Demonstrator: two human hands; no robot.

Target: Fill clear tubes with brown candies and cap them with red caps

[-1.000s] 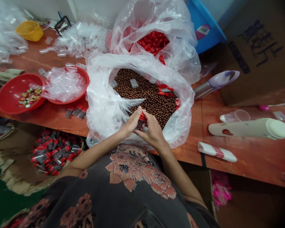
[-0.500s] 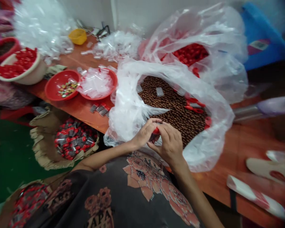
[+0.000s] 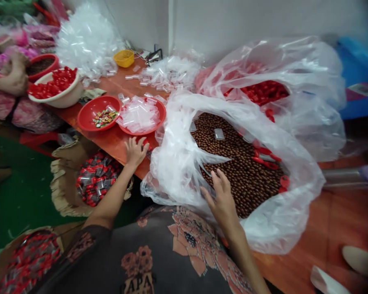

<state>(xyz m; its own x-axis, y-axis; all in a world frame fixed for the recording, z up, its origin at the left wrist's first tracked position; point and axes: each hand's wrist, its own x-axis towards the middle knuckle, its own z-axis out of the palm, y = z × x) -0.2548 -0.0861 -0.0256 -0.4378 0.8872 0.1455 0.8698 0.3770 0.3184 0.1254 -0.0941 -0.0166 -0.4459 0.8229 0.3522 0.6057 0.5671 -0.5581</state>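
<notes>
Head view. The left hand (image 3: 135, 152) is above the front edge of an orange wooden table (image 3: 108, 143), fingers spread, with a small red piece (image 3: 145, 143) just at the fingertips. Whether that piece is gripped cannot be told. The right hand (image 3: 222, 200) is open with fingers fanned, its fingertips at the inner fold of a clear plastic bag (image 3: 174, 171). The bag stands open on the table and holds a mass of brown round beads (image 3: 236, 171). The two hands are well apart.

Several small clear plastic tubes (image 3: 219, 134) and red-capped pieces (image 3: 263, 157) lie on the beads. Behind this bag, a second clear plastic bag (image 3: 306, 122) holds red caps (image 3: 265, 92). To the left, one red bowl (image 3: 86, 114) holds colored wrapped sweets (image 3: 104, 118), and a second red bowl (image 3: 162, 118) holds clear tubes (image 3: 139, 115). Farther back are a white bowl of red caps (image 3: 57, 87) and a yellow basket (image 3: 124, 58). Below the table edge, a cardboard-lined container holds red-capped tubes (image 3: 98, 179). At far upper left, a blurred shape looks like another person's hand (image 3: 10, 79).
</notes>
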